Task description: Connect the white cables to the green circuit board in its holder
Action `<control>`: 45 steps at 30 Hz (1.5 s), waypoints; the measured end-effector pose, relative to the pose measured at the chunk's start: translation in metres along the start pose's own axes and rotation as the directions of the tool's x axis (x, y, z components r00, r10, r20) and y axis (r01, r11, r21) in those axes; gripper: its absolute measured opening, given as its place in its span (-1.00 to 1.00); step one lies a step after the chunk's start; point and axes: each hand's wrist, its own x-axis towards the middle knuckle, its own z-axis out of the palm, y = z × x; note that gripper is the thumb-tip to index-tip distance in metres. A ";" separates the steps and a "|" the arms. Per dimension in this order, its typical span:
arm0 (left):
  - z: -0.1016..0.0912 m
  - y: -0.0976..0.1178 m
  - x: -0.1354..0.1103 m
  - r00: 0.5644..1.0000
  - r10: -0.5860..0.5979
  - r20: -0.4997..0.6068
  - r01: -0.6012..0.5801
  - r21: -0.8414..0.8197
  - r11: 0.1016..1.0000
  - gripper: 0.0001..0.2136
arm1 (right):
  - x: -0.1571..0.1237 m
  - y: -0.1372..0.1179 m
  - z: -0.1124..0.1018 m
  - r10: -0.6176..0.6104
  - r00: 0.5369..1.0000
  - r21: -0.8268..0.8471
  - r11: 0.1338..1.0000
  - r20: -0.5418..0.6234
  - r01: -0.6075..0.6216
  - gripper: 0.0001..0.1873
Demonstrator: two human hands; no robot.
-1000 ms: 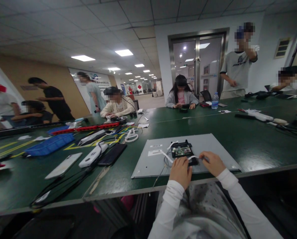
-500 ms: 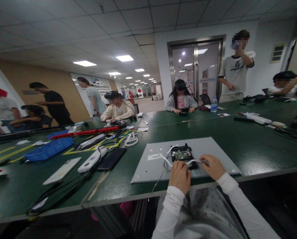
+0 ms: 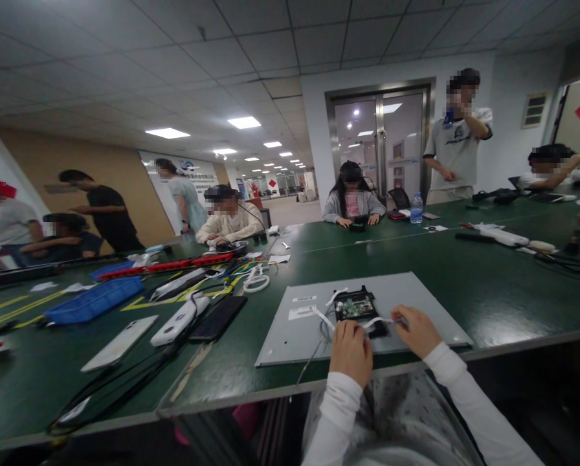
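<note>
A grey metal panel (image 3: 416, 291) lies flat on the green table in front of me. On it sits a small black module with a green circuit board (image 3: 354, 306). White flat ribbon cables (image 3: 377, 320) run out from it. My left hand (image 3: 351, 351) rests closed at the panel's near edge, fingers curled onto the ribbon cable. My right hand (image 3: 415, 330) pinches the other end of the same white cable just right of the module.
Left of the panel lie a dark phone (image 3: 217, 318), a white device (image 3: 176, 321), a light phone (image 3: 119, 342), black cords and a blue tray (image 3: 93, 299). Several people sit or stand around the far table side. A water bottle (image 3: 417, 208) stands at the back.
The head camera has tilted up a little, so the panel and hands sit lower in view. My hands stay on the ribbon cable with hardly any movement.
</note>
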 end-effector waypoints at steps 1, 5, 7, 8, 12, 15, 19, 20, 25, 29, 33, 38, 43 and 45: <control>-0.001 0.001 0.000 1.000 -0.007 0.001 0.007 0.005 1.000 -0.84 | 0.000 0.000 0.000 -0.008 1.000 0.006 1.000 0.004 0.008 -0.76; -0.005 0.005 0.000 1.000 -0.023 0.004 0.023 0.020 1.000 -0.84 | 0.000 -0.003 -0.002 -0.038 0.998 0.031 0.999 0.045 0.036 -0.74; -0.005 0.005 0.000 1.000 -0.029 0.006 0.029 0.027 0.999 -0.84 | 0.000 -0.003 -0.002 -0.029 0.998 0.039 0.999 0.056 0.027 -0.74; -0.006 0.006 0.000 0.999 -0.032 0.007 0.031 0.030 0.999 -0.83 | 0.000 -0.004 -0.003 -0.026 0.998 0.043 0.999 0.055 0.024 -0.73; -0.007 0.006 -0.001 0.999 -0.036 0.017 0.035 0.038 0.999 -0.79 | 0.000 -0.005 -0.003 -0.044 0.998 0.047 0.998 0.053 0.042 -0.73; -0.008 0.006 -0.001 0.999 -0.040 0.023 0.039 0.039 0.998 -0.77 | 0.000 -0.007 -0.004 -0.040 0.997 0.044 0.998 0.072 0.037 -0.74; -0.010 0.007 0.000 0.999 -0.044 0.030 0.043 0.037 0.998 -0.77 | 0.000 -0.007 -0.004 -0.031 0.997 0.032 0.999 0.068 0.029 -0.72; -0.010 0.007 0.000 0.999 -0.044 0.030 0.042 0.035 0.998 -0.78 | 0.000 -0.006 -0.004 -0.028 0.998 0.027 0.999 0.063 0.026 -0.72; -0.005 0.003 -0.002 1.000 -0.027 0.010 0.026 0.033 0.999 -0.78 | 0.000 -0.003 -0.001 -0.029 0.999 0.018 0.999 0.046 0.028 -0.71; -0.002 -0.002 -0.003 1.000 0.010 0.008 -0.011 0.021 1.000 -0.78 | 0.000 -0.001 0.002 -0.042 0.999 0.019 0.999 0.014 0.041 -0.64; -0.005 0.001 -0.003 1.000 -0.006 0.015 0.006 0.023 1.000 -0.79 | 0.000 -0.001 0.002 -0.036 0.999 0.009 0.999 0.036 0.036 -0.69; -0.010 0.007 -0.002 0.999 -0.038 0.018 0.038 0.026 0.999 -0.79 | 0.000 -0.001 0.003 -0.048 0.998 0.011 0.999 0.034 0.048 -0.70; -0.010 0.006 -0.002 0.999 -0.044 0.018 0.043 0.026 0.999 -0.80 | -0.001 -0.002 0.002 -0.049 0.998 0.015 0.999 0.045 0.049 -0.70; -0.009 0.006 -0.002 0.999 -0.043 0.016 0.043 0.025 0.999 -0.80 | -0.001 -0.002 0.002 -0.046 0.998 0.020 0.999 0.041 0.046 -0.68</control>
